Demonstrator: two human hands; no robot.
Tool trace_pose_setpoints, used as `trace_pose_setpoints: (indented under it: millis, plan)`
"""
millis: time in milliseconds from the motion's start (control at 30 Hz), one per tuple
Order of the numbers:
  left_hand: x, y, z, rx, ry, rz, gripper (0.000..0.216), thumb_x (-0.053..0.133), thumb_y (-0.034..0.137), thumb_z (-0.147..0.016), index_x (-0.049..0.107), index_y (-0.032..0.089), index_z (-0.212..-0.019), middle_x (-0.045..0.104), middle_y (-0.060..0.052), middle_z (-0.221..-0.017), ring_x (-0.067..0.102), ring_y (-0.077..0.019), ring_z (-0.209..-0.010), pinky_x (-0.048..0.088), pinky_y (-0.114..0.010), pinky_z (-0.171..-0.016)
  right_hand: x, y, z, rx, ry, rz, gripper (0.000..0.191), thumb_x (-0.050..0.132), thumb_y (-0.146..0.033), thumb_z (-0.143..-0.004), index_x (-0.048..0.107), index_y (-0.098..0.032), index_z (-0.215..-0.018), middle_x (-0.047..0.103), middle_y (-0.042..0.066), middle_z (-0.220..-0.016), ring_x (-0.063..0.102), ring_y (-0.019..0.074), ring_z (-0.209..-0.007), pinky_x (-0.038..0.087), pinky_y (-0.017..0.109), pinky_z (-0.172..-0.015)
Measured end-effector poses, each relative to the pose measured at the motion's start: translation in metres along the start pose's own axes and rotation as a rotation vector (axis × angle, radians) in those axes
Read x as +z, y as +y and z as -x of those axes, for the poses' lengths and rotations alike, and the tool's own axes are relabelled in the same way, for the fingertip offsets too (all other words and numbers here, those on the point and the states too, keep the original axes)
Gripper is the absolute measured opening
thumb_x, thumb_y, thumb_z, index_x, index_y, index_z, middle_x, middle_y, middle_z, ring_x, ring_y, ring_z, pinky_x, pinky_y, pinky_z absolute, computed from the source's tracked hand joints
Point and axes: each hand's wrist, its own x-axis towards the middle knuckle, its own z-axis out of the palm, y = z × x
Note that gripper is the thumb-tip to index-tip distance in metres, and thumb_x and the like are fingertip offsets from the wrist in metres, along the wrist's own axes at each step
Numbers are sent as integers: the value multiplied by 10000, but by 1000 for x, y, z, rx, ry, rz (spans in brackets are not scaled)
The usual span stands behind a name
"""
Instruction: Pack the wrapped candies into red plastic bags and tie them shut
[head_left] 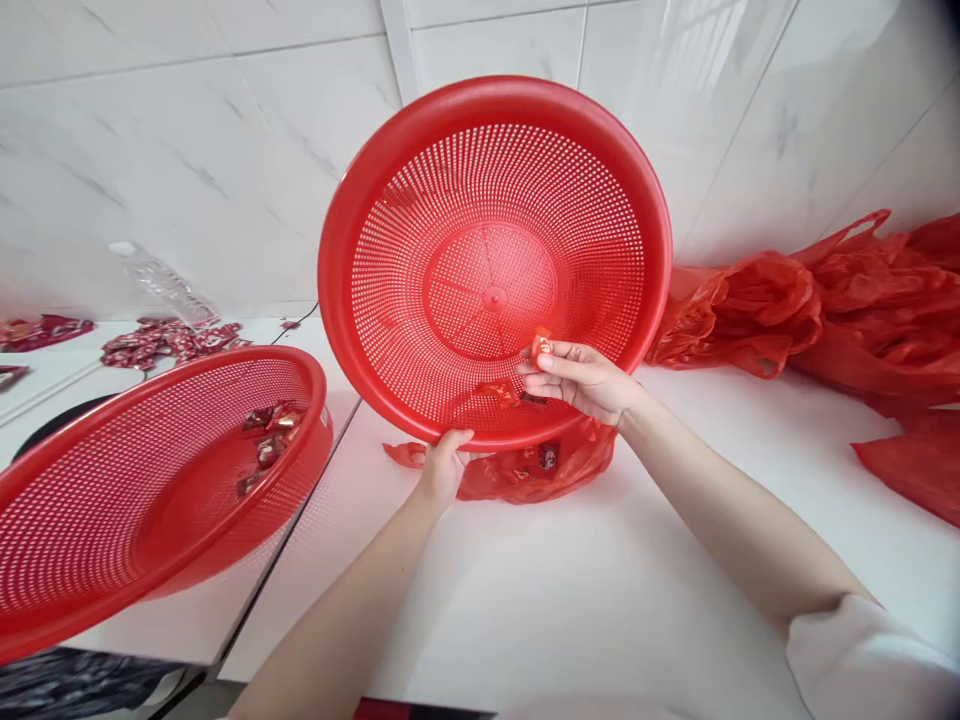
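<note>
A large red plastic basket with a mesh wall is tilted up, its opening facing me. My left hand grips its lower rim, thumb over the edge. Inside the opening, my right hand pinches a small red wrapped candy between thumb and fingers. A few other wrapped candies lie low in the basket, partly hidden by the right hand. Beneath the rim sits a red plastic bag on the white table, with a dark wrapped piece showing at it.
A second red basket with several wrapped candies stands tilted at the left. Behind it are a pile of small packets and a clear plastic bottle. Crumpled red bags lie at the right against the tiled wall.
</note>
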Motion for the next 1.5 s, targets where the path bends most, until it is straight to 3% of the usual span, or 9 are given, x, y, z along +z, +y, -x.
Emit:
trace_pose_setpoints:
  millis: [200,400,700,833,933,1033,1133,1300,1500]
  plan:
    - [-11,-11,-6,26,42,-38,385,681,225,-612,683,177,-994,741,-58,-894,652,-314,-1038,539,-409,-843,-1,5,-6,-21,73,6,383,660,-538,-786,588,-163,-755,569,-39,-528,448,52,-437,344,174,-424]
    - [-19,-18,-10,-23,81,-78,403,708,249,-597,689,165,-991,742,-69,-876,664,-329,-999,529,-440,-849,0,2,-4,-221,78,232,418,640,-537,-805,467,-188,-655,413,-84,-442,298,45,-388,215,203,-407]
    - [-15,-9,-10,31,80,-53,327,669,224,-631,683,168,-953,738,-64,-900,658,-321,-1026,536,-429,-860,19,-23,29,-420,7,955,423,472,-504,-925,504,-187,-647,511,-29,-575,463,89,-515,333,236,-520]
    - [-15,-5,-11,52,119,-64,230,665,243,-637,675,179,-857,731,-60,-877,654,-320,-1027,547,-415,-837,9,-24,27,-331,-108,1335,461,444,-474,-938,541,-188,-589,489,-22,-524,414,93,-483,299,254,-515]
    - [-10,0,-9,101,153,-57,253,665,208,-610,665,191,-862,727,-44,-888,646,-308,-1036,547,-403,-828,-1,-17,20,-286,-67,1505,459,437,-452,-942,553,-193,-582,540,12,-567,461,116,-516,307,268,-536]
    - [-7,2,-8,104,137,-53,259,666,207,-601,665,186,-859,726,-45,-875,651,-307,-1018,547,-398,-819,-3,-10,15,-361,-10,1590,365,443,-371,-944,589,-194,-661,611,50,-694,526,150,-624,327,277,-576]
    - [-13,-4,-10,92,136,-76,281,677,226,-604,672,198,-883,727,-35,-858,659,-300,-992,550,-384,-801,0,-8,14,-381,-105,1564,232,492,-312,-917,624,-200,-762,650,41,-766,547,148,-656,349,273,-596]
    - [-26,-18,-12,66,171,-169,306,707,271,-622,682,195,-917,727,-36,-848,653,-300,-1005,543,-366,-779,4,-5,14,-381,-176,1524,301,461,-354,-943,631,-185,-761,644,42,-769,580,151,-670,423,284,-642]
    - [-9,-12,-1,15,-21,-67,419,671,213,-651,664,172,-1067,731,-69,-953,645,-306,-1040,540,-397,-828,7,21,5,-483,-191,1493,400,507,-338,-933,523,-177,-1299,588,139,-1281,547,258,-1183,440,408,-970]
